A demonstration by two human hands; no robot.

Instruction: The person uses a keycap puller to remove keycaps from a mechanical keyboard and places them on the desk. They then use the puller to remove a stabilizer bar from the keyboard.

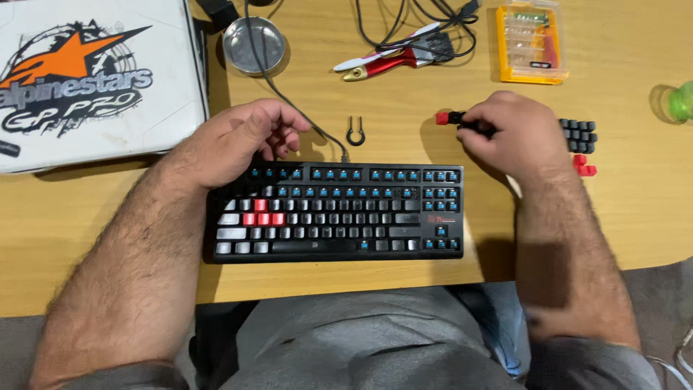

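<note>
Head view, one keyboard (339, 213), left hand (242, 141) curled resting, right hand (509, 133) pinching keycaps (451, 118).

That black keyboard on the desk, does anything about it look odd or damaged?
Yes. The black mechanical keyboard is missing many keycaps: blue switch stems show bare along the top rows and right block. Loose black and red keycaps lie in rows on the wooden desk by the right hand. No breakage shows.

Single head-worn view, looking steeply down, close over desk (404, 101)
</note>
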